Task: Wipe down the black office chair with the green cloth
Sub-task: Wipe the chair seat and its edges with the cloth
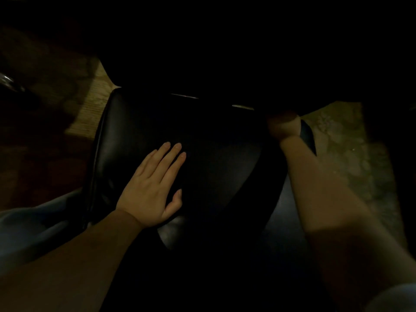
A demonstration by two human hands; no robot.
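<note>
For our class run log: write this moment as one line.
left hand: flat on black chair | right hand: at chair's far corner, grip unclear in shadow | green cloth: not seen

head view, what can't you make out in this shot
- Right hand, head view: at the right edge of the black office chair, fingers lost in shadow, so its grip is unclear.
- Green cloth: not visible anywhere in the head view; the darkness may hide it.
- Far part of the chair: swallowed by darkness.
- Shiny object, top left: blurred and cut off by the frame edge.
</note>
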